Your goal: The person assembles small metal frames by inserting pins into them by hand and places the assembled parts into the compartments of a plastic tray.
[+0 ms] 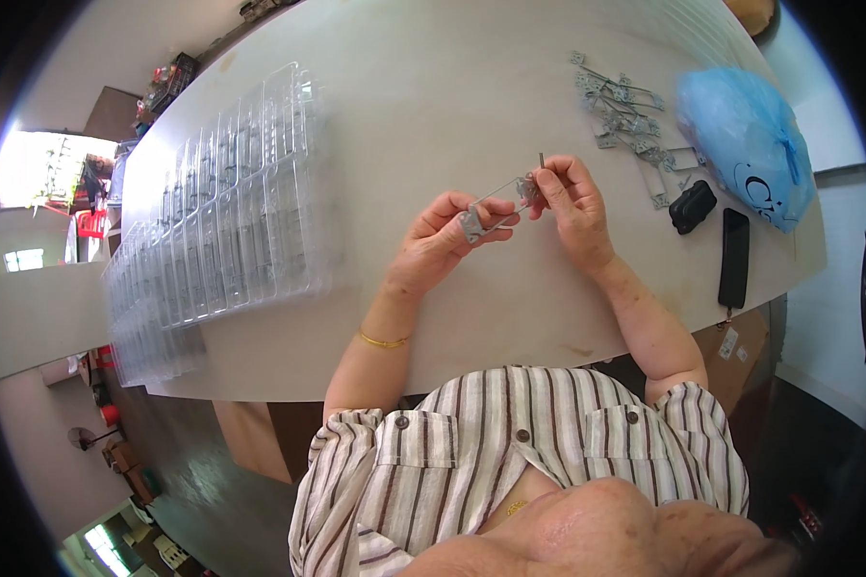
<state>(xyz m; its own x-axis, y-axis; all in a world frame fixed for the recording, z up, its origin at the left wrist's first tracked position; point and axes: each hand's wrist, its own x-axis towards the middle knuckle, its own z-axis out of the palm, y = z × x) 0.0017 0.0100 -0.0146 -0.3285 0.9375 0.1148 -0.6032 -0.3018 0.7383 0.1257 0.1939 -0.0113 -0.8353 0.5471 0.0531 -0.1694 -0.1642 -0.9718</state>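
Above the middle of the table, both my hands hold one metal bracket assembly [471, 225], made of grey plates joined by thin rods. My left hand [431, 245] grips the plate at its left end between thumb and fingers. At the other end, my right hand [575, 212] pinches the assembly, and a short dark pin [541, 161] sticks up from between its fingertips. What that pin belongs to is partly hidden by the fingers. Several similar metal bracket assemblies [629, 123] lie in a loose pile beyond my right hand.
Stacked clear plastic trays [231, 192] with long slots cover the table's left side. To the right are a blue plastic bag [741, 135], a small black case [692, 207] and a long black phone-like object [733, 258]. A cardboard box [250, 438] stands below the table's front edge.
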